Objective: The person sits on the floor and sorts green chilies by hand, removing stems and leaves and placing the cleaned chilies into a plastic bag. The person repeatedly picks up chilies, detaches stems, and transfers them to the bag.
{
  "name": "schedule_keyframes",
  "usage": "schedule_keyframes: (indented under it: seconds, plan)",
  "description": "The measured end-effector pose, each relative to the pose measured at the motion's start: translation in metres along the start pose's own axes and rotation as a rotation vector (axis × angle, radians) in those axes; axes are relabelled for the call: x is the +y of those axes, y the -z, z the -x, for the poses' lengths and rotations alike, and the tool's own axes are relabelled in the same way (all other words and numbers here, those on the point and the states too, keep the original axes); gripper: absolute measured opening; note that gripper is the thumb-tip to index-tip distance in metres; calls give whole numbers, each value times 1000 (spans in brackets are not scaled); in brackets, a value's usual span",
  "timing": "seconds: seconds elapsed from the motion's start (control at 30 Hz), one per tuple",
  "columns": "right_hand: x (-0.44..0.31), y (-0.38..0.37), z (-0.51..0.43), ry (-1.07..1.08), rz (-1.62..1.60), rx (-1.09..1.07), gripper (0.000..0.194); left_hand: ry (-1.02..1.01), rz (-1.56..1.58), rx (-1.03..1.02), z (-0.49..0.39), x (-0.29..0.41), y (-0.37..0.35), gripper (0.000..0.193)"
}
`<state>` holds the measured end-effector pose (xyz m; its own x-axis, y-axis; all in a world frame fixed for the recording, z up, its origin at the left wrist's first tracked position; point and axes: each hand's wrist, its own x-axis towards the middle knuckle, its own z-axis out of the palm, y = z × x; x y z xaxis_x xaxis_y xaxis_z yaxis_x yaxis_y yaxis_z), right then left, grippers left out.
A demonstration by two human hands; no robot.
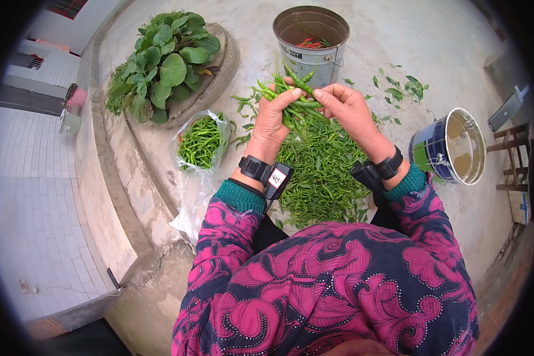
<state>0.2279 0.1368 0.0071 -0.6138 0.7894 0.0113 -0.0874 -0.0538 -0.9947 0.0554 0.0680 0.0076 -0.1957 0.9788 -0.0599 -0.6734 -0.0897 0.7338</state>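
My left hand [273,109] is closed around a bunch of green chili peppers [305,104], which stick out past the thumb. The thumb and fingers of my right hand [349,109] pinch a chili at the right side of that bunch. Both hands are raised above a large pile of green chilies [322,178] with some leaves, spread on the concrete ground. To the left of the pile, a clear plastic bag [224,133] stands open, filled with green chilies [200,142].
A metal bucket [311,66] with red chilies [311,43] inside stands beyond my hands. At right is a paint bucket [431,147], with a wooden stool [511,151] farther out. Loose leaves [398,91] lie on the concrete. A leafy plant [169,66] grows in a raised bed at left.
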Motion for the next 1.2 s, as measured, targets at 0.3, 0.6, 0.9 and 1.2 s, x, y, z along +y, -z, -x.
schedule_keyframes:
  seconds: [0.3,0.6,0.9,1.2]
  plan:
    - [10,-13,10,398,530,137,13,-6,-95,116,-1,-14,-9,36]
    - [6,9,0,117,-192,75,8,-65,-195,181,-3,8,-1,31]
    - [0,2,-1,176,-47,-58,16,32,-257,149,4,1,-7,36]
    - [3,3,0,163,-2,-65,10,154,-299,75,10,-2,-11,40]
